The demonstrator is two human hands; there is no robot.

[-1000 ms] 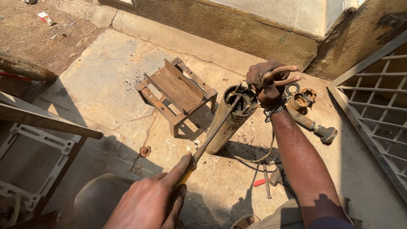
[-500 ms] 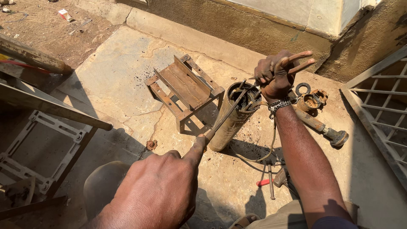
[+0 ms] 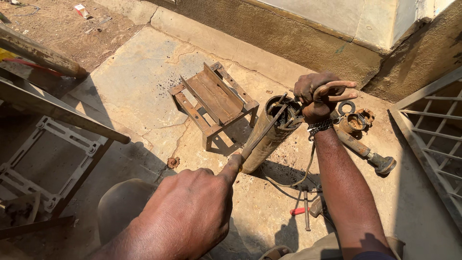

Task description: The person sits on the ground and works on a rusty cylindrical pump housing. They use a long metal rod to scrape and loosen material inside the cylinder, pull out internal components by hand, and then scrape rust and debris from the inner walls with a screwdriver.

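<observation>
Gripping a long screwdriver-like tool [image 3: 260, 137] by its handle, the left hand [image 3: 192, 212] is closed in a fist low in the view, and the tool's shaft slants up into the open top of a rusty metal cylinder [image 3: 269, 137] that leans on the stone floor [image 3: 144, 72]. The right hand [image 3: 317, 96] is closed around a bent rusty bar [image 3: 337, 89] at the cylinder's rim, a chain bracelet on its wrist. Just left of the cylinder stands a small rusty metal stand [image 3: 211, 98]. To the right lie a ring-shaped part [image 3: 346, 107], a round rusty fitting [image 3: 358, 120] and a shaft with a flared end [image 3: 365, 153]. A red-handled tool [image 3: 298, 211] lies near the right forearm.
</observation>
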